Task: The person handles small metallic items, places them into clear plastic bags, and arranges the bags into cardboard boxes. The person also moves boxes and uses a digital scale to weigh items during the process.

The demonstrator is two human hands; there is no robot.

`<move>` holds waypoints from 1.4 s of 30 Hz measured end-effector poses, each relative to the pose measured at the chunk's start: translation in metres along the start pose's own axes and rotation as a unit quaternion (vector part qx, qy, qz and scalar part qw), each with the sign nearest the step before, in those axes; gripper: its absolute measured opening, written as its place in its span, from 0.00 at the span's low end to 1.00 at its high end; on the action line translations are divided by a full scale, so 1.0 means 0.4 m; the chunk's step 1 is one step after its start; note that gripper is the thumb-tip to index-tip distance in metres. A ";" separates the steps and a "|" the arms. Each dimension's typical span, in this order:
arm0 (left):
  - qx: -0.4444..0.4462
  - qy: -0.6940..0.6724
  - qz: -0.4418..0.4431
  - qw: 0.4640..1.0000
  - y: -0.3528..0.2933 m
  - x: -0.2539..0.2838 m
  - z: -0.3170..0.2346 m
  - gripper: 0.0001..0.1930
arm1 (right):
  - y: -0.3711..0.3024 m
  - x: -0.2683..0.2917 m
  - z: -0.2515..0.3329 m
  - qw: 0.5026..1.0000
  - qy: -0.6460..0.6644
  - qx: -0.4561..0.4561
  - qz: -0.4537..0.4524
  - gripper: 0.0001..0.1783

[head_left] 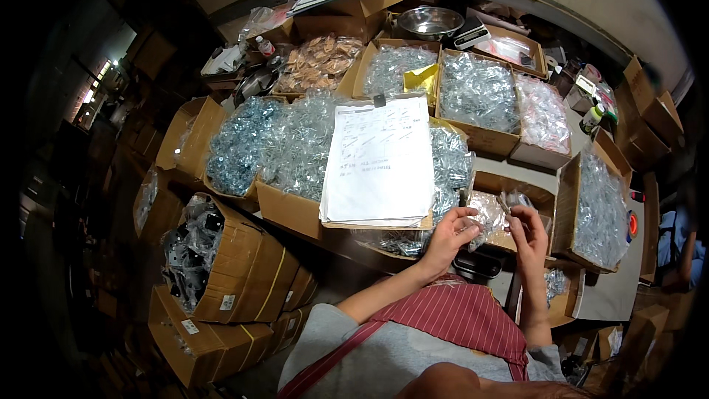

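Note:
A clear plastic bag [487,216] is stretched between my two hands over a small open cardboard box [535,191]. My left hand [449,238] is closed, thumb and fingers pinching the bag's left side. My right hand [529,232] is also closed in a pinch at the bag's right side, where a thin small piece shows near the fingertips. I cannot make out that piece. Just below the bag lies a black tray [478,263]. Left of my hands, a clipboard with white paper sheets [380,170] rests on top of boxes of bagged metal parts.
Cartons of bagged hardware [478,92] fill the table's far side, with a metal bowl [430,22] behind them. A carton of clear bags [600,210] stands on the right. Stacked cartons [247,273] are at lower left. Another person's arm [692,255] shows at the right edge.

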State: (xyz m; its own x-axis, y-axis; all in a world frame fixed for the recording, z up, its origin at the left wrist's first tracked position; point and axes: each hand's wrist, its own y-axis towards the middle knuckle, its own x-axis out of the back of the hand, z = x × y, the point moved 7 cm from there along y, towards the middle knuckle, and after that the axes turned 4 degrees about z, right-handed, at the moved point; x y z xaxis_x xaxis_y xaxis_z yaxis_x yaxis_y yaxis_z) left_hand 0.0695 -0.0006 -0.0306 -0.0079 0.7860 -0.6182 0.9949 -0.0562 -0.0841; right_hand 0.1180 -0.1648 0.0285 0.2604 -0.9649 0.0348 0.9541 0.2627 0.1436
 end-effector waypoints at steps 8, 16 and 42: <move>0.016 0.080 0.081 0.993 0.003 -0.015 0.018 0.23 | -0.040 -0.015 -0.099 0.983 0.092 -0.136 0.083 0.09; 0.059 0.096 0.011 0.994 -0.004 -0.008 -0.032 0.20 | -0.067 -0.010 -0.079 0.970 0.195 -0.144 0.002 0.09; 0.077 0.124 0.055 0.988 -0.026 -0.057 -0.026 0.27 | -0.119 -0.033 -0.059 0.949 0.268 -0.166 -0.017 0.28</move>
State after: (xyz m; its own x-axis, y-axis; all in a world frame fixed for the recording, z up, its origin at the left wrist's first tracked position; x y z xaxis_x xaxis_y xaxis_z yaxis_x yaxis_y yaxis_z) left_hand 0.0604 -0.0115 -0.0076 0.1429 0.8958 -0.4209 0.9612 -0.2269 -0.1567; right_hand 0.0728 -0.1644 -0.0022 0.1823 -0.8551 -0.4853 0.9340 0.3049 -0.1864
